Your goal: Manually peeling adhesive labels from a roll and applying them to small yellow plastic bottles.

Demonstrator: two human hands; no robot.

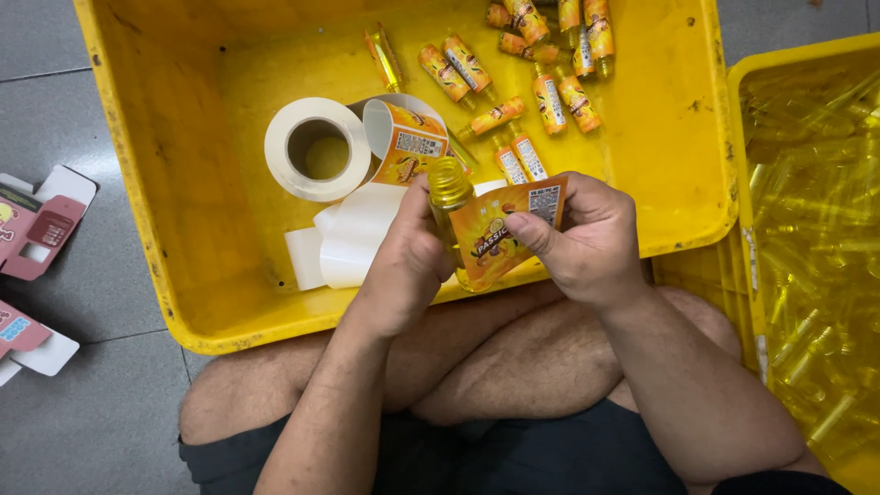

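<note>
Just below the middle of the frame, the left hand (403, 261) grips a small yellow bottle (451, 197), its long axis nearly upright and tipped slightly left, cap end toward the top. The right hand (587, 238) pinches an orange label (504, 234) between thumb and fingers, pressing it against the bottle's right side. The label seems partly wrapped, though its far edge is hidden. Both hands hover over the near rim of the yellow bin (192, 247).

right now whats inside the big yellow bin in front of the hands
Inside the yellow bin: a white tape roll, a strip of orange labels on white backing, and labelled small bottles. The left hand and right hand cover part of its near side.
</note>
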